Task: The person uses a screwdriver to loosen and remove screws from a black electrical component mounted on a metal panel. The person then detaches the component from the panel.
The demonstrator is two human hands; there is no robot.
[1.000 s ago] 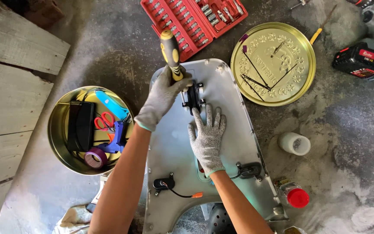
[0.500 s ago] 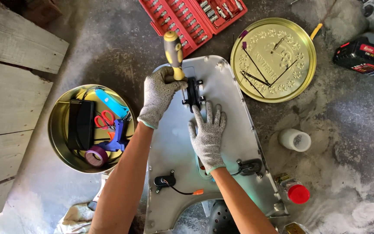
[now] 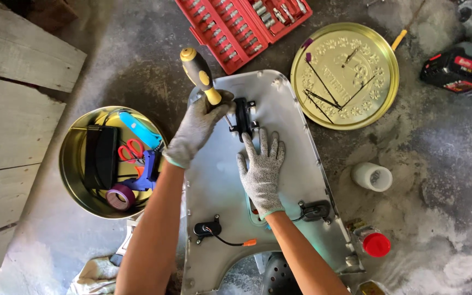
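While the left hand (image 3: 198, 128) is closed around a screwdriver (image 3: 199, 75) with a yellow and black handle, the tool's tip end points toward a black fitting (image 3: 243, 117) mounted near the top of a grey metal panel (image 3: 219, 186). The right hand (image 3: 261, 169) lies flat on the panel just below that fitting, fingers spread and gripping nothing. Both hands wear grey knit gloves and stand apart, with the fitting between them.

The panel lies on a concrete floor (image 3: 438, 164). Two further black fittings sit on the panel: one (image 3: 207, 229) at its lower left with a thin wire ending in an orange connector, one (image 3: 315, 210) at its lower right edge.

Left of the panel stands a round brass-coloured tin (image 3: 72, 158) holding red scissors (image 3: 130, 150), a blue tool and a roll of purple tape (image 3: 120, 196). Above the panel lies an open red socket set (image 3: 241, 27). Upper right of the panel is a round gold tray (image 3: 367, 65) with thin black cable ties on it. Right of the panel stands a white cup (image 3: 371, 176), with a red-capped container (image 3: 376, 243) below it.
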